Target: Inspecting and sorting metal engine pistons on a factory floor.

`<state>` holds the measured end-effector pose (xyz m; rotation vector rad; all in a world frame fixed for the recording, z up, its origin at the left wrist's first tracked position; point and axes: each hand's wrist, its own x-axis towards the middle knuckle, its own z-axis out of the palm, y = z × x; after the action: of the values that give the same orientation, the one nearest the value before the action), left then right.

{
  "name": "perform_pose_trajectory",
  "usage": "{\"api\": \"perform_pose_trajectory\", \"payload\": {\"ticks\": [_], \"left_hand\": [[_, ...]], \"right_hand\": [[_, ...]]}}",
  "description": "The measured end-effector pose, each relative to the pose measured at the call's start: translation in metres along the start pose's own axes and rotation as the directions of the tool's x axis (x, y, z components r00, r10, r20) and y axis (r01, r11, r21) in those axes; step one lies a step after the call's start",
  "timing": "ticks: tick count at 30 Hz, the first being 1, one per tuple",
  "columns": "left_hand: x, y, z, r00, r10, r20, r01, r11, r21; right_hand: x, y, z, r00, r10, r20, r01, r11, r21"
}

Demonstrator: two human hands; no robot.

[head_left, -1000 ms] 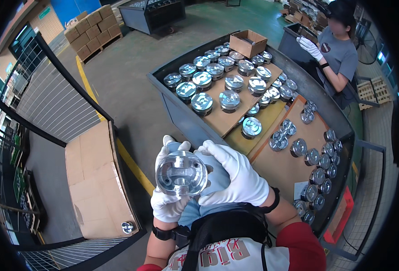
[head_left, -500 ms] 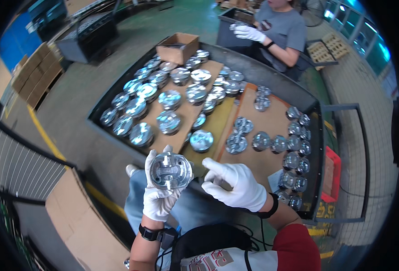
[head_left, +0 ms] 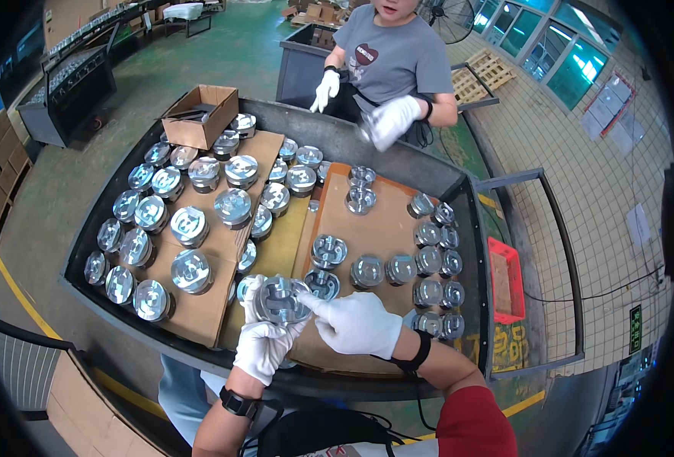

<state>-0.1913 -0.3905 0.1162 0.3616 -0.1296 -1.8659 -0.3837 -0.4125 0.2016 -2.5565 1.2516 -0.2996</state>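
A shiny metal piston (head_left: 280, 302) is held up in my left hand (head_left: 264, 346), its hollow side with the pin bosses facing me. The fingers wrap its left side and underside. From the right comes my right hand (head_left: 360, 326), closed, with the index finger reaching the piston's right rim and the other fingers curled in. Both hands wear white gloves. Just behind the held piston, another piston (head_left: 321, 285) stands on the brown board (head_left: 382, 217). More pistons stand in rows on the cardboard sheet (head_left: 219, 301) at the left.
A dark metal bin (head_left: 85, 228) holds the pistons, with a small cardboard box (head_left: 213, 126) at its far left corner. Across it stands a co-worker (head_left: 398, 57) in white gloves, one hand blurred around a shiny thing. A red crate (head_left: 506, 286) sits beyond the right edge.
My view has turned right and shifted, showing more of the bin. The right hand has come to the held piston's rim. The co-worker's hands have moved apart.
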Motion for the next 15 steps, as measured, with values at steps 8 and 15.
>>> {"api": "perform_pose_trajectory", "payload": {"ticks": [8,15], "left_hand": [[0.01,-0.006,-0.012,0.997,-0.048,-0.055,0.048,0.999,-0.015],[0.011,-0.006,-0.011,0.997,-0.041,-0.07,0.04,0.999,-0.029]], "right_hand": [[0.02,0.017,0.005,0.951,0.046,0.306,-0.03,0.998,-0.059],[0.013,0.027,0.022,0.99,-0.004,0.14,0.006,1.0,-0.017]]}}
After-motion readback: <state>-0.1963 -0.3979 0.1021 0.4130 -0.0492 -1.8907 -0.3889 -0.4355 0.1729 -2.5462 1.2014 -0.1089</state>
